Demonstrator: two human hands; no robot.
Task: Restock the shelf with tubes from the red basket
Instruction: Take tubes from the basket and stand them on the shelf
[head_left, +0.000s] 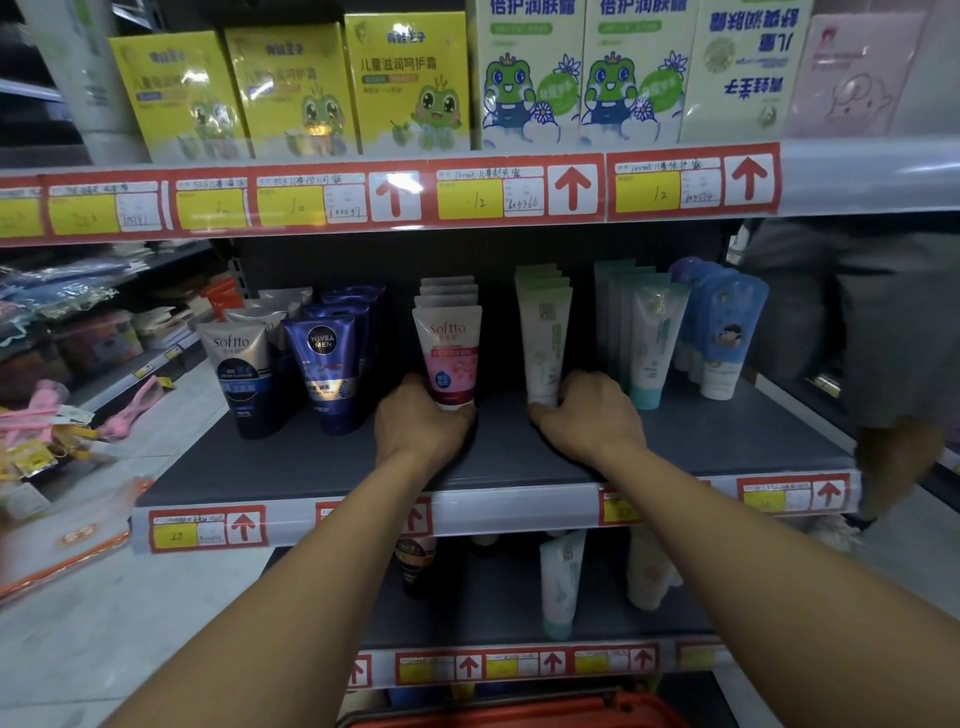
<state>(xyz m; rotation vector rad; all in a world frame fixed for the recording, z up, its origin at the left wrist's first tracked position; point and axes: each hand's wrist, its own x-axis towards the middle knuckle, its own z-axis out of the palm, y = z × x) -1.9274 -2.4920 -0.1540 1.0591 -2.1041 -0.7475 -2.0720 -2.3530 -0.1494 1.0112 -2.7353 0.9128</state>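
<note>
Red basket (524, 714): rim visible at bottom edge, below the shelves. Middle shelf (311, 467): left hand (421, 423) grips base of front pink Softto tube (453, 358), upright. Right hand (589, 415) curls round base of pale green tube (544, 348), upright. Behind each: same-type tubes in a row.

Bare grey metal shelf (311, 467) front stays passable; upright pink-and-white Softto tube (451, 358) and pale green tube (543, 343) flank a central gap.

You are facing a grey shelf (727, 441) carrying upright tube rows: Softto tubes (451, 353), Nivea tubes (327, 369), pale green tubes (545, 343).
</note>
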